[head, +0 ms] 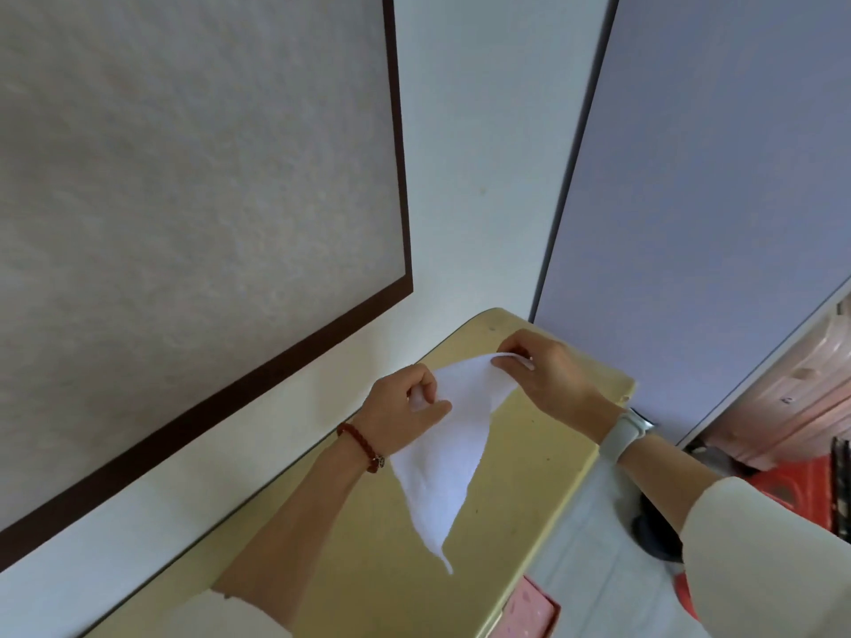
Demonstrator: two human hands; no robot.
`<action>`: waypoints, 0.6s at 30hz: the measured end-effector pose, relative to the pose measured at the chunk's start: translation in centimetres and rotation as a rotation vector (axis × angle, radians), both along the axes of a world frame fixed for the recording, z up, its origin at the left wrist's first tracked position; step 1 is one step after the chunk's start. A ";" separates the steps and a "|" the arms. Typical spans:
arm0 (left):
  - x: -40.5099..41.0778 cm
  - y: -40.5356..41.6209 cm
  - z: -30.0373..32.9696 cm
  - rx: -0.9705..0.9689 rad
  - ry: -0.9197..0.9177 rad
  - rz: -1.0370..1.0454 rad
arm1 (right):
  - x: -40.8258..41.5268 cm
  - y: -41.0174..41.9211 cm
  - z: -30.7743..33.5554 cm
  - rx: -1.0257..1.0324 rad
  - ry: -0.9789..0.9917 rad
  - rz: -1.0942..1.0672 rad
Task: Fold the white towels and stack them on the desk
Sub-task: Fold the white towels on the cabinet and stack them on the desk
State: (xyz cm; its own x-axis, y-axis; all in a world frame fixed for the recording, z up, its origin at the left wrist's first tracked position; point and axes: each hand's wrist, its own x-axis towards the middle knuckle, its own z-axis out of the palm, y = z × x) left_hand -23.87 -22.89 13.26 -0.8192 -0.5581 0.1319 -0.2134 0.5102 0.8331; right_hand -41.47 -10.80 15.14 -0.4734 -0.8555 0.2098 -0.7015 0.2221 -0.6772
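Head-camera view, looking down at a narrow yellowish desk (pixel 529 453) set against a white wall. Two bare hands hold one white towel (pixel 449 458) up in the air above the desk. The left hand (pixel 405 414) has its fingers curled and pinches the towel's upper left edge between thumb and fingertips. The right hand (pixel 543 368), a little higher and farther along the desk, pinches the towel's upper right corner, fingers also curled round the cloth. Between the two grips the top edge of the towel runs in a shallow arc. Below the hands the cloth hangs down and narrows to a point, forming a long triangle whose tip dangles near the middle of the desk; whether the tip touches the surface cannot be told. A red beaded bracelet (pixel 361 446) circles the left wrist, and a pale watch (pixel 624 437) sits on the right wrist. Both forearms emerge from white sleeves. On the wall to the left is a large grey panel with a dark brown frame (pixel 398 154). A bluish-grey partition (pixel 714 177) stands beyond the desk's far end. A pink box (pixel 529 610) shows at the desk's near right edge.
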 end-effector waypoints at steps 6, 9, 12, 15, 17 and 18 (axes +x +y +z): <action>0.6 -4.6 1.6 -0.302 -0.272 0.169 | -1.5 -2.5 -0.1 -0.019 0.150 -0.072; 0.8 -6.8 2.9 -0.404 -0.229 0.286 | -2.1 -3.6 0.9 -0.118 0.105 -0.180; 2.0 -7.7 3.5 -0.558 -0.092 0.371 | -1.3 -3.2 2.0 -0.233 0.059 -0.220; 4.1 -7.0 2.3 -0.771 0.060 0.347 | 0.3 -1.4 1.0 -0.285 0.061 -0.190; 5.8 -5.8 0.1 -0.822 0.087 0.355 | 1.4 0.0 -1.2 -0.296 0.079 -0.152; 6.7 -5.1 -1.3 -0.818 0.077 0.352 | 2.0 0.8 -2.6 -0.288 0.082 -0.129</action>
